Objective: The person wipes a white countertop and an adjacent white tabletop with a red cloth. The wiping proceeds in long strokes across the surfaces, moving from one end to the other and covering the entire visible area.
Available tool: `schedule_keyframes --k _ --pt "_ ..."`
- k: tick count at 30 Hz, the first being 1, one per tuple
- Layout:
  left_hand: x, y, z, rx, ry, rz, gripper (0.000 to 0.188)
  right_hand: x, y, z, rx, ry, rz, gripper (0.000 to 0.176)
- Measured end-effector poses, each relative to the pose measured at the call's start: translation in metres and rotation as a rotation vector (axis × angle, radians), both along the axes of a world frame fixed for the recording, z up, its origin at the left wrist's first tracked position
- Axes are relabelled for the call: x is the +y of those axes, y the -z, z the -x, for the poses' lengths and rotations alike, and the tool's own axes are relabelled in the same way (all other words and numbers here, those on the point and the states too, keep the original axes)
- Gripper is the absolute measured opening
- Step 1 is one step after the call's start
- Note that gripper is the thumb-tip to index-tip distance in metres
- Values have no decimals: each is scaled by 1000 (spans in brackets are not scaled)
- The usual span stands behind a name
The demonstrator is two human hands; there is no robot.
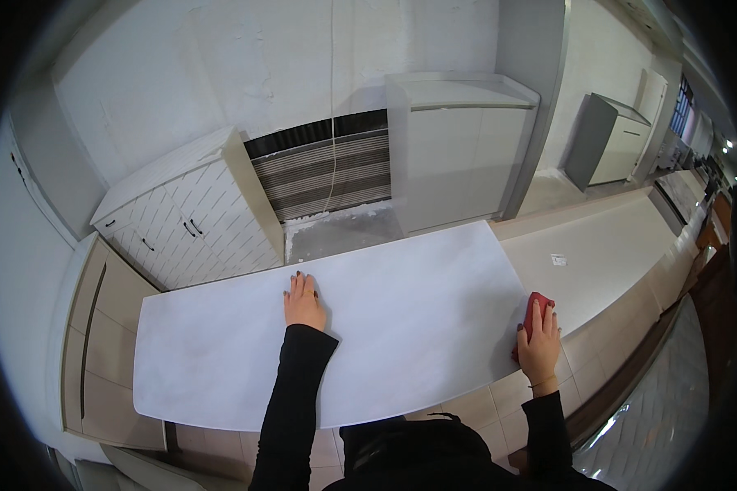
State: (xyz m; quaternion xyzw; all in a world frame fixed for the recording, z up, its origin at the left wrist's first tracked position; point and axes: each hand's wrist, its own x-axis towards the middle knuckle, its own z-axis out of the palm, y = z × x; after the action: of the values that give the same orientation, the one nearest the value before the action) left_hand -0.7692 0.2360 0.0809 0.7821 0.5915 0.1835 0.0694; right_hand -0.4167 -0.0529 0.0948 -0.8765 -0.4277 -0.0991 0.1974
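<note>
A white tabletop [393,319] stretches across the view in front of me. My left hand [306,302] lies palm down near its far edge, fingers apart and holding nothing. At the right end of the tabletop, my right hand [539,344] presses a folded red cloth [537,310] against the edge. Part of the cloth is hidden under the fingers and palm.
Beyond the tabletop stand a white cabinet with black handles [184,215] and a glossy white cabinet [460,159]. A beige cabinet [113,331] is at the left end. A lower light-coloured surface [596,251] bearing a label adjoins the right. A plastic-wrapped item [657,399] lies lower right.
</note>
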Motion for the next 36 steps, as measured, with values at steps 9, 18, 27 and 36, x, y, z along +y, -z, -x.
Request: schedule_keyframes --k 9,18,27,36 --pt "4 5 -2 -3 -3 -19 44 33 -21 97 -5 -410 -17 60" --pt "-57 -35 -9 -295 439 301 71 61 -27 155 618 -792 -63 68" --pt "-186 -21 -67 -6 457 -39 63 60 -20 135 981 -754 -346 59" --pt "-179 -33 -3 7 256 98 63 58 -22 143 690 -846 -222 54"
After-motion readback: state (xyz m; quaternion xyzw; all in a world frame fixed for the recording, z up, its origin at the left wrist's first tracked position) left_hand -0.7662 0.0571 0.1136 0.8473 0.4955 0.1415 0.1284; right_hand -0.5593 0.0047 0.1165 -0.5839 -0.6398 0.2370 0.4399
